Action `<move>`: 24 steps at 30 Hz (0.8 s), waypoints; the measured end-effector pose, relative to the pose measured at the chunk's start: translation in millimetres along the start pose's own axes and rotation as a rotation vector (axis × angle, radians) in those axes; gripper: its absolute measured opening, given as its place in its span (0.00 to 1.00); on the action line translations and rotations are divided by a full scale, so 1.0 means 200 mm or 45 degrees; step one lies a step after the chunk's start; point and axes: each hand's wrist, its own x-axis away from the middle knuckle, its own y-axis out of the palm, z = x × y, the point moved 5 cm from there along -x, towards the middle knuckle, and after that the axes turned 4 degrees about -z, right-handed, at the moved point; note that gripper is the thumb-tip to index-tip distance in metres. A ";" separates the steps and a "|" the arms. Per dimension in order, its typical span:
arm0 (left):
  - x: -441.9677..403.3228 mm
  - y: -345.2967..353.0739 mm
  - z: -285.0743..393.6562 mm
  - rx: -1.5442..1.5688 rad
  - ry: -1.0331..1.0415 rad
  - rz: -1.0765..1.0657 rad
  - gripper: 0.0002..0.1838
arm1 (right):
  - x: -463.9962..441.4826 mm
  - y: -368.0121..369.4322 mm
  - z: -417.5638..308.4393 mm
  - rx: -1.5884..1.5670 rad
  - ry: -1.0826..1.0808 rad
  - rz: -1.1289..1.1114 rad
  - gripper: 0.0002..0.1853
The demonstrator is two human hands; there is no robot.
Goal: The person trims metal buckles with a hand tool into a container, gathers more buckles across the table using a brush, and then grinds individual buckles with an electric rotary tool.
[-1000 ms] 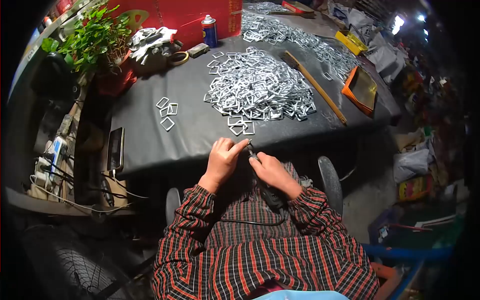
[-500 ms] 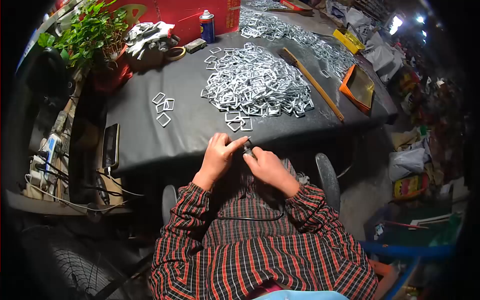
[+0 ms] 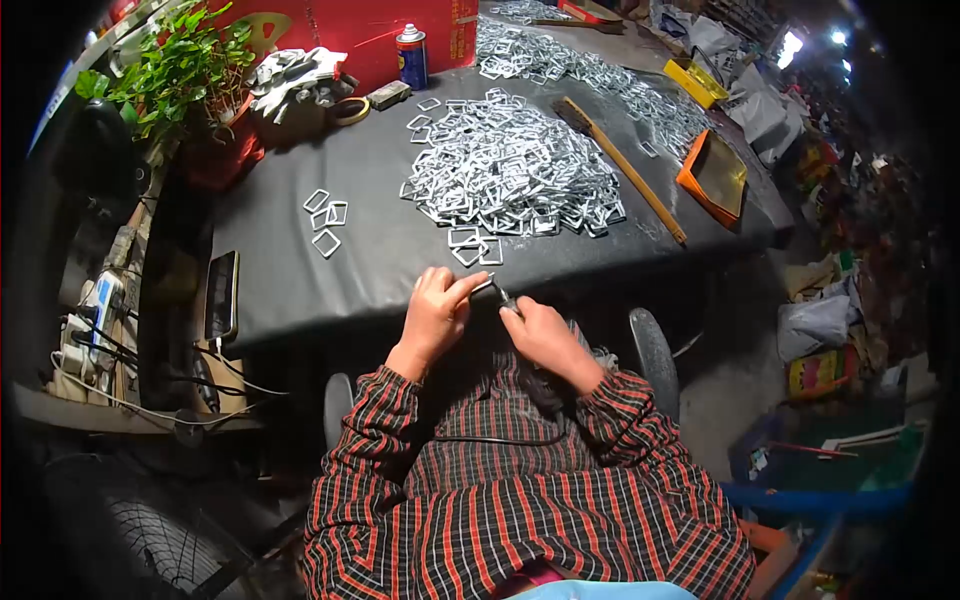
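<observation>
Near the table's front edge, my left hand (image 3: 436,312) is closed in a pinch on a small rectangular metal frame (image 3: 484,283), only a sliver of which shows past the fingertips. My right hand (image 3: 550,338) is wrapped round a dark pen-like handheld tool (image 3: 507,299). Its thin tip points up and left towards the metal frame; whether they touch, I cannot tell. A black cord (image 3: 500,440) crosses my lap below. Just beyond the hands, a few loose frames (image 3: 490,252) lie at the foot of a large heap of such frames (image 3: 515,165).
Several frames (image 3: 325,243) lie apart on the left of the black table (image 3: 370,270). A wooden-handled brush (image 3: 635,180) and an orange tray (image 3: 715,180) sit to the right. Phone (image 3: 221,295), gloves (image 3: 298,80), tape roll (image 3: 348,111) and spray can (image 3: 412,58) stand left and behind.
My right hand has shifted slightly right with the tool, drawing it away from my left fingers, so more of its tip shows. The left hand has barely moved.
</observation>
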 end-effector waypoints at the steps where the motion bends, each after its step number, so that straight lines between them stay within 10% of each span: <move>1: -0.01 -0.03 -0.02 -0.002 0.002 0.009 0.25 | 0.04 -0.04 -0.02 -0.058 0.024 0.004 0.21; 3: -0.02 -0.22 -0.10 -0.460 -0.299 0.572 0.20 | 0.08 -0.08 0.01 -0.115 0.046 0.012 0.20; 8: -0.18 -0.16 -0.05 -0.522 -0.235 0.508 0.16 | 0.11 -0.06 0.05 -0.130 -0.012 0.072 0.21; 11: -0.26 0.05 -0.21 -0.288 -0.259 -0.051 0.11 | 0.11 -0.06 0.04 -0.097 -0.012 0.060 0.21; 24: -0.05 0.11 0.07 -0.057 0.132 0.144 0.17 | 0.09 -0.03 0.02 -0.117 0.049 -0.028 0.22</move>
